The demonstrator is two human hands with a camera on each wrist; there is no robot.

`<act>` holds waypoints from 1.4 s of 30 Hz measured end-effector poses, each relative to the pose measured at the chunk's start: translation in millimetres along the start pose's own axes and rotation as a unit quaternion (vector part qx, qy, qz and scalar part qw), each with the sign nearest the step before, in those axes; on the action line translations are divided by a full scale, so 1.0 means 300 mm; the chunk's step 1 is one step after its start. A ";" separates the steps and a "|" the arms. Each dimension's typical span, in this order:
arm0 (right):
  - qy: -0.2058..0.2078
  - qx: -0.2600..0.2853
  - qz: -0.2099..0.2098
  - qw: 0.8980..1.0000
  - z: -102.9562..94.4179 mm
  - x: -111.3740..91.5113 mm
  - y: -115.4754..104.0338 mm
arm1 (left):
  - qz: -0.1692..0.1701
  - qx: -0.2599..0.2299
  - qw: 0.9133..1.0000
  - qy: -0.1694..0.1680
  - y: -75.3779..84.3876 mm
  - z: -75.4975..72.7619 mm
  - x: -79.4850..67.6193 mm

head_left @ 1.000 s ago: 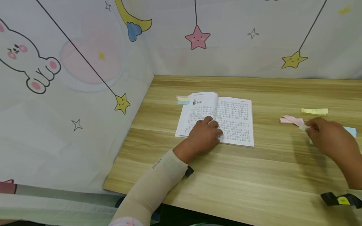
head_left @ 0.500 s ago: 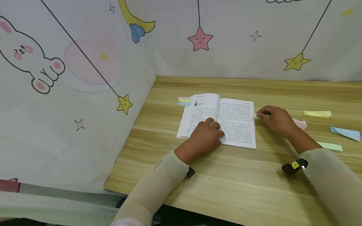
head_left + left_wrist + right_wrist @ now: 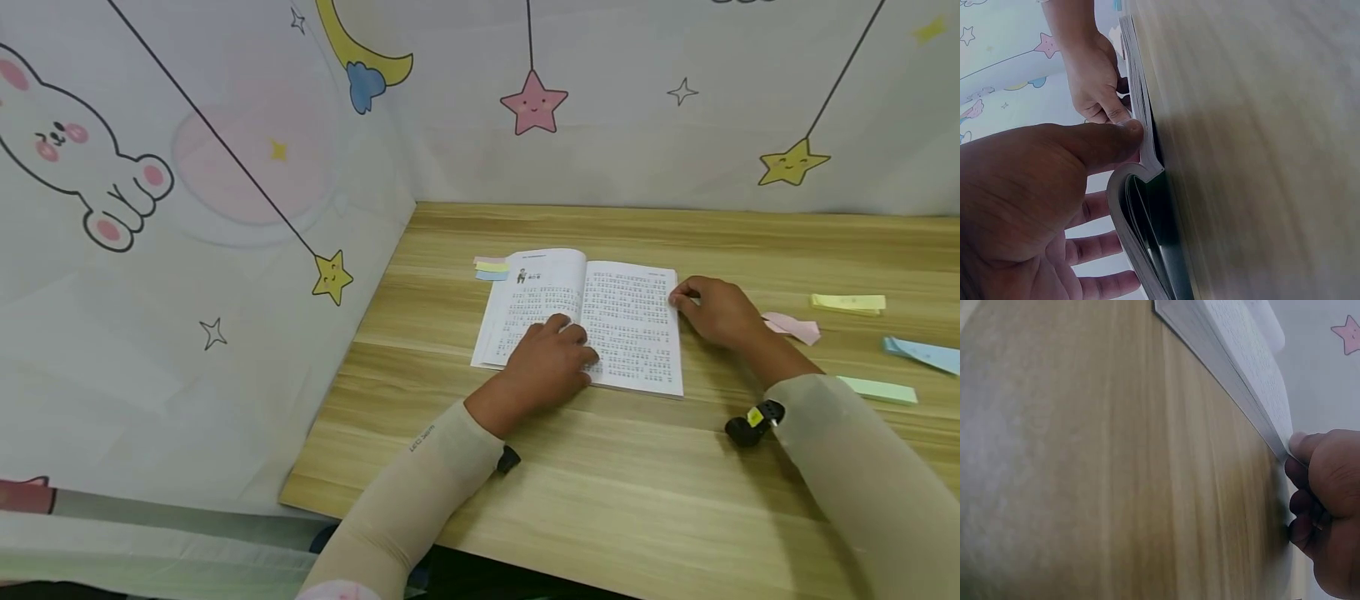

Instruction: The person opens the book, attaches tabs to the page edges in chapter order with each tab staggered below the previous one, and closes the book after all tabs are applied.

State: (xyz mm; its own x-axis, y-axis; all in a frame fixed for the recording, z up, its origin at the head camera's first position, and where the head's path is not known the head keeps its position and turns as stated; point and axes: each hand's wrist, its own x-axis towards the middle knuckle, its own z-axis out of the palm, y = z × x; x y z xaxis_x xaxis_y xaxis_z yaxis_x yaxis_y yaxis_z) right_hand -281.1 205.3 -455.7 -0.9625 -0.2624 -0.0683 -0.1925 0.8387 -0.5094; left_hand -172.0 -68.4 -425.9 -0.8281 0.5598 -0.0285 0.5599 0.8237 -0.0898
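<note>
An open book (image 3: 633, 337) with printed pages lies on the wooden table. My left hand (image 3: 547, 362) rests across its lower middle, thumb on the right page near the fold and fingers spread over the left page, as the left wrist view (image 3: 1029, 194) shows. At the right page's outer edge, my right hand (image 3: 716, 312) pinches a small pale green sticky note, now mostly hidden by the fingers. In the right wrist view, the thumb (image 3: 1304, 445) and curled index finger meet right at the page edge. Pink, yellow and blue sticky tabs (image 3: 492, 268) stick out from the book's upper left edge.
Right of the book lie pink sticky notes (image 3: 795, 327), a yellow pad (image 3: 847, 304), a blue pad (image 3: 924, 354) and a green pad (image 3: 877, 390). A white wall sheet (image 3: 615, 158) with cartoon prints stands behind the table and along its left side.
My right hand has moved left from the sticky note pads to the book's right edge, carrying the pale green sticky note. My left hand has stayed on the book.
</note>
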 end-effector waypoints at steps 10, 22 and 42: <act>-0.002 -0.007 -0.004 1.000 0.002 0.011 0.015 | 0.002 0.004 1.000 0.001 0.002 0.004 0.005; 0.009 -0.005 -0.014 1.000 0.004 0.014 0.019 | -0.005 0.004 1.000 -0.003 0.007 -0.001 0.004; 0.006 -0.169 -0.149 0.974 -0.003 -0.149 -0.059 | -0.011 0.006 1.000 -0.020 0.007 -0.005 0.002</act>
State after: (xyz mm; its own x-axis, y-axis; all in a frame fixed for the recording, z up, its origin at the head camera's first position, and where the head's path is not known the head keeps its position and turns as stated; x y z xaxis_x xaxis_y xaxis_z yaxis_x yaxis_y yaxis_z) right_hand -235.0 202.5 -442.8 -0.8559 -0.5147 0.0504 -0.5140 0.8357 -0.1936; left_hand -171.3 -66.1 -424.7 -0.8408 0.5373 -0.0656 0.5413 0.8345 -0.1029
